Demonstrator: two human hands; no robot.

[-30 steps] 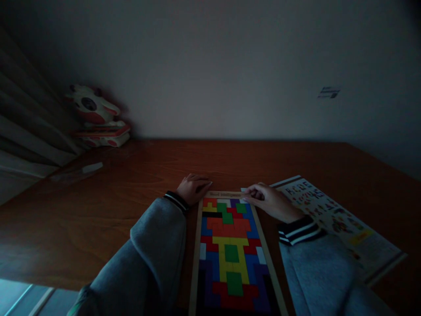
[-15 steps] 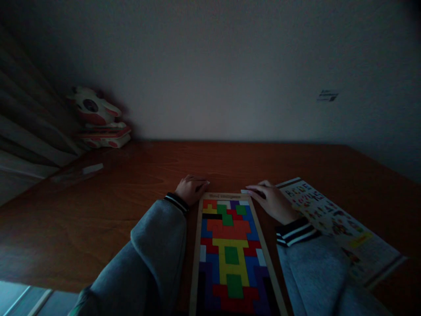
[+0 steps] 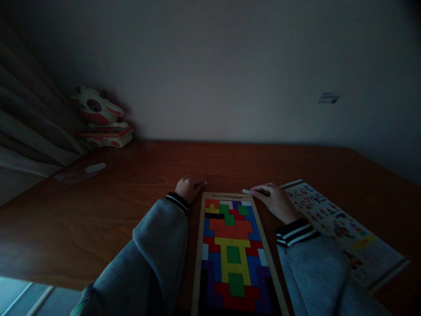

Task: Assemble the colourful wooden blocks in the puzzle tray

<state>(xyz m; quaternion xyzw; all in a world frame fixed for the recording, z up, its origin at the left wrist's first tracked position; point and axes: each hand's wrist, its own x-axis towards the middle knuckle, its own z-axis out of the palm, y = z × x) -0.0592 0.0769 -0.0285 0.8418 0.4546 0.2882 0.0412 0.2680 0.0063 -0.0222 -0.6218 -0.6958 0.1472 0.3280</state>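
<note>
A wooden block puzzle board [image 3: 226, 196] lies in front of me, filled with red, blue, yellow, green, orange, purple and white pieces. Dark gaps show at its upper left and along both lower sides. Just off its top left corner rests my left hand [image 3: 190, 188], fingers curled together; whatever they may hold is hidden. Between the thumb and fingers of my right hand [image 3: 274, 202] is a small white puzzle piece [image 3: 246, 191], pinched by one end over the board's top right corner.
A printed pattern sheet [image 3: 371, 254] lies right of the board, partly under my right sleeve. At the far left stand a white-and-red toy animal [image 3: 101, 114] and a clear wrapper with a white strip [image 3: 95, 167]. A curtain [image 3: 29, 123] hangs beside the table [image 3: 131, 193].
The view has shifted slightly, so the board sits a little farther right. My right hand has drawn slightly right with the white piece. The left hand has eased slightly away from the board's corner.
</note>
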